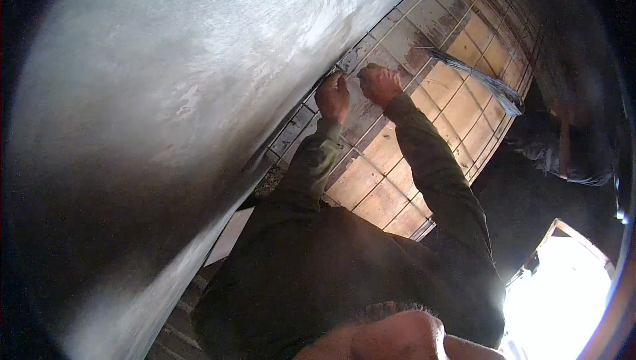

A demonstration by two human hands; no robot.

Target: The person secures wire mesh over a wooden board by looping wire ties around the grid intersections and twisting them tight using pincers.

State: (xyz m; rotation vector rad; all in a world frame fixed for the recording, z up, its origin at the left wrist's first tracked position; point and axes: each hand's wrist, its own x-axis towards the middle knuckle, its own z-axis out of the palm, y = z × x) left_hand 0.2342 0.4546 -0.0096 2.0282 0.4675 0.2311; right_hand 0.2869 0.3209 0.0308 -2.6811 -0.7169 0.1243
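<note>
My left hand (332,98) is closed in a pinch at the edge of a wire mesh (386,173), close against the pale plastered wall. Just to its right, my right hand (379,85) is curled shut over the same mesh. What the fingers of either hand hold is too small or hidden to make out. A bundle of thin metal wires (487,83) lies across the mesh to the right of my hands.
A large pale wall (179,75) fills the left side. Light wooden boards (377,191) lie behind the mesh. Bright light comes through an opening (563,294) at the lower right, and dark surroundings lie beyond the mesh on the right.
</note>
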